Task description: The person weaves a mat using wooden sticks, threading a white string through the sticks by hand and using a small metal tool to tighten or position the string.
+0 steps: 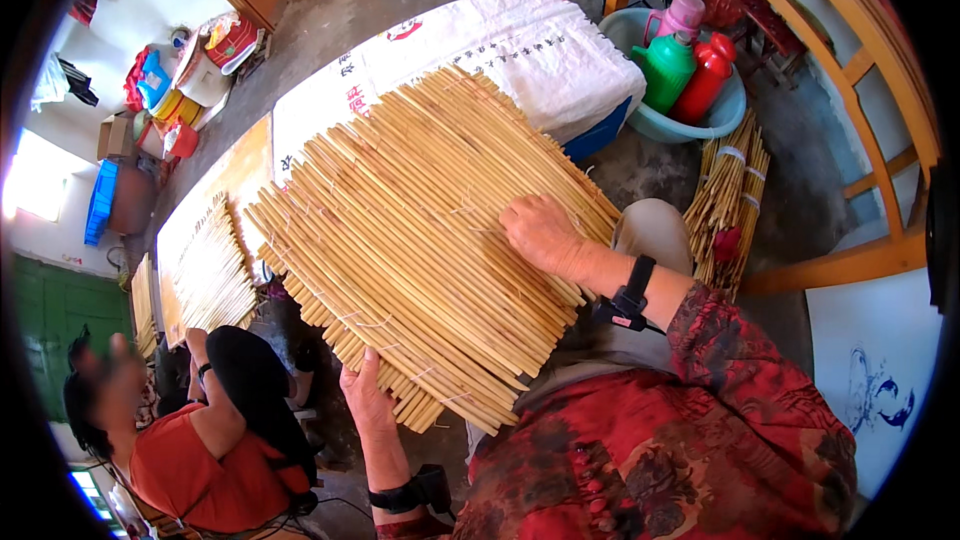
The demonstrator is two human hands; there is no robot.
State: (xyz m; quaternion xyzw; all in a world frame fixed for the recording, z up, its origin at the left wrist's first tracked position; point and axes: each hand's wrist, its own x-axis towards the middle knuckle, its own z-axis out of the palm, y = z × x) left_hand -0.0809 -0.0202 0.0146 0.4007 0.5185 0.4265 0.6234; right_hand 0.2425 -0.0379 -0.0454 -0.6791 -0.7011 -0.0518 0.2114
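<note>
1. Stalk mat [430,230] is held aslant in front of the body, beside the knee [653,230]; its far side overlaps the white cover [570,50] in view.
2. Its near-left edge is gripped by the left hand [368,395], thumb on top.
3. Right hand [540,232] is laid on the upper face, fingers curled; whether anything is pinched cannot be told.
4. Step, as judged: stalks being checked or bound.
5. Next move: edge support, even stalk alignment seemingly called for.
</note>
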